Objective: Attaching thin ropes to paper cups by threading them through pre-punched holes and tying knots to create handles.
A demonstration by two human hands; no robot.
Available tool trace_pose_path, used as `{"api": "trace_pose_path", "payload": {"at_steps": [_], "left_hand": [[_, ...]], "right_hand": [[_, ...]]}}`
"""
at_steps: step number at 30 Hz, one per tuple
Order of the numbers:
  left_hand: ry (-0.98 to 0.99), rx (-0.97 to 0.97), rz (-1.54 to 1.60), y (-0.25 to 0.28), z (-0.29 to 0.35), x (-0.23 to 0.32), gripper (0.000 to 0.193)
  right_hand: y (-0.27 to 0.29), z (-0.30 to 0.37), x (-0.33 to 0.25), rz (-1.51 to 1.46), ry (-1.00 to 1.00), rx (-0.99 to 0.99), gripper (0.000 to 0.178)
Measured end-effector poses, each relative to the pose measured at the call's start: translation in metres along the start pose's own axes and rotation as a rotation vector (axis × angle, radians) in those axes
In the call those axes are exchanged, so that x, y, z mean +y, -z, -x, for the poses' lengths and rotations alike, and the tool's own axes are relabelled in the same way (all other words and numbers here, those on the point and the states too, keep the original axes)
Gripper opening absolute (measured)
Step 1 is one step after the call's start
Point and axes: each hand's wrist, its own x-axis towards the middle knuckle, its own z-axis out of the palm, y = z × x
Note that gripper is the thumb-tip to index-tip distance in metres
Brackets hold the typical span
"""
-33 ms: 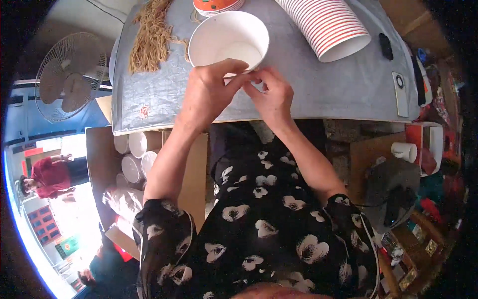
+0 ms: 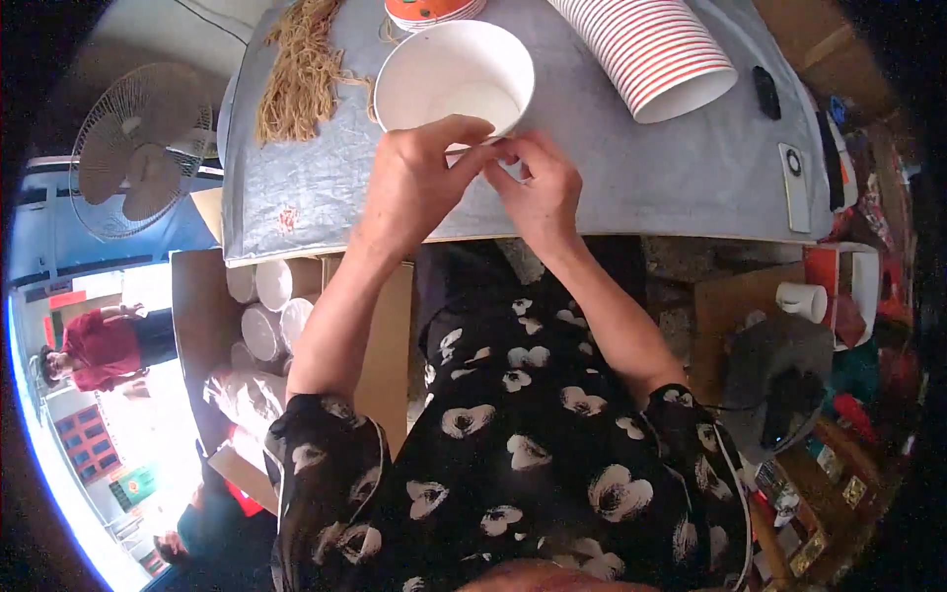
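A white paper bucket (image 2: 449, 74) stands on the grey-covered table, its open mouth tilted toward me. My left hand (image 2: 424, 173) is closed at the bucket's near rim, with fingers over the edge and the thumb outside. Beside it my right hand (image 2: 538, 187) pinches at the same rim, its fingertips meeting the left thumb. Whatever lies between the right fingertips is hidden. A bundle of tan strings (image 2: 301, 74) lies to the left of the bucket. Behind it sits an orange-patterned stack of paper buckets (image 2: 434, 12).
A long nested stack of white paper buckets (image 2: 651, 59) lies at the table's far right, near a black object (image 2: 765, 93) and a phone-like slab (image 2: 793, 187). Below left, a cardboard box (image 2: 380, 345) holds several white buckets. A fan (image 2: 143, 148) stands left; people are beyond.
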Motion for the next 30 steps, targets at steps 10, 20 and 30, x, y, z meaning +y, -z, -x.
{"api": "trace_pose_path", "payload": {"at_steps": [10,20,30], "left_hand": [[0.002,0.059,-0.037,-0.005,0.0,-0.005,0.015],[-0.004,0.09,-0.02,-0.004,0.0,-0.003,0.015],[-0.126,0.033,-0.062,0.001,-0.005,0.011,0.024]], "right_hand": [[0.039,0.008,-0.005,-0.464,-0.471,-0.317,0.01],[0.072,0.021,0.001,-0.716,-0.66,-0.33,0.018],[0.094,0.013,-0.019,-0.287,-0.145,-0.259,0.006]]}}
